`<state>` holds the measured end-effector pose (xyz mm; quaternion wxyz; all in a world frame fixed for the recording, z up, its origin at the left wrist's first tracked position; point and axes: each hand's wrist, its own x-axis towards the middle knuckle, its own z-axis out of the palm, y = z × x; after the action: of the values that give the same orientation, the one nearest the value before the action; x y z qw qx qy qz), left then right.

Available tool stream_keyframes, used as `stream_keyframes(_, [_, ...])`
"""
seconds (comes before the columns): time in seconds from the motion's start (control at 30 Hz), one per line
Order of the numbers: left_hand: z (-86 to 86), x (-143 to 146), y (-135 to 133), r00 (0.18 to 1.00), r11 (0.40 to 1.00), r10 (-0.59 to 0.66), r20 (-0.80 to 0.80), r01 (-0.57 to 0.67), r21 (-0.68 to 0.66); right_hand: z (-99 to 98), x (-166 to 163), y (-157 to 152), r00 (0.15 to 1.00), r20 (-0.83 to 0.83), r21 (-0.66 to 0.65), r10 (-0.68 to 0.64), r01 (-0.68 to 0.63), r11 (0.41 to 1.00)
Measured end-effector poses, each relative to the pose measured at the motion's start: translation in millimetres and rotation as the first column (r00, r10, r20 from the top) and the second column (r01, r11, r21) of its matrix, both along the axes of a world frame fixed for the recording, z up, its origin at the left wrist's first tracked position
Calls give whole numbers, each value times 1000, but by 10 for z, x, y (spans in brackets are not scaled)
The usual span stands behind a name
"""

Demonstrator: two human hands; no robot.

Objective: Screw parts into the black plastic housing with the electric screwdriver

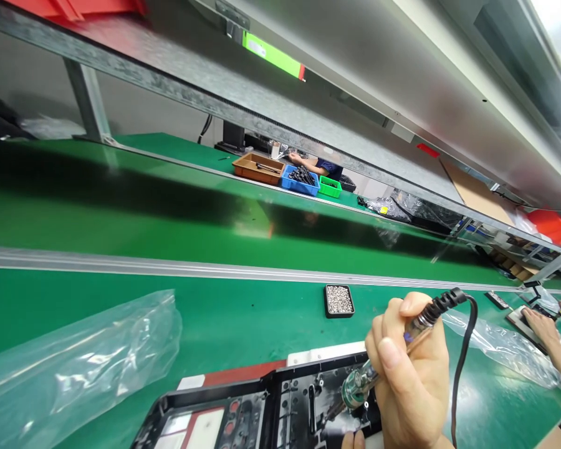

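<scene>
Nearest, at the bottom edge: right hand (pixel 414 386) wrapped tight around a corded electric screwdriver (pixel 393 349), held slanted, tip down onto a black plastic housing (pixel 243 411) lying flat on the green bench (pixel 243 324). Black cord (pixel 460 368) looping from the tool's rear, down past the wrist. Just below, a fingertip of the left hand (pixel 354 440) barely in view at the housing's edge; grip impossible to tell. Under the housing, a red and white sheet (pixel 262 371). To the left, a crumpled clear plastic bag (pixel 75 362). Just beyond the tool, a small black tray of screws (pixel 339 300). Off to the right, a co-worker's hands (pixel 549 327) on another part, near more clear plastic (pixel 495 346). Farther back, past the metal rail (pixel 168 265), the green conveyor belt (pixel 168 212). Across it, a brown tray (pixel 258 167), a blue bin (pixel 300 179) and a green bin (pixel 330 186), with another person's arm (pixel 308 163) behind them.
</scene>
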<state>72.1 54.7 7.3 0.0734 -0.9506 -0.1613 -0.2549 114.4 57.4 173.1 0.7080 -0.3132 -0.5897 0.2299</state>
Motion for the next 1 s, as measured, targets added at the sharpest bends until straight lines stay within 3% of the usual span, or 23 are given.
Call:
stream_keyframes(0.13, [131,421,293,998,1000,21,55,-22,18,3,27,10,1000,19,-12,-13,13,1000])
stream_keyframes(0.27, [163,587,413,995,998,39,94,-42,35,-8,29,-5,999,32,-21,-27,27,999])
stream_keyframes(0.67, [134,640,395,986,997,36,162,-48,67,-23,50,2,989,65,-53,-130,133,990])
stream_keyframes(1.0, [129,486,360,988,999,21,151,-25,27,12,-26,-25,993,31,-59,-111,113,992])
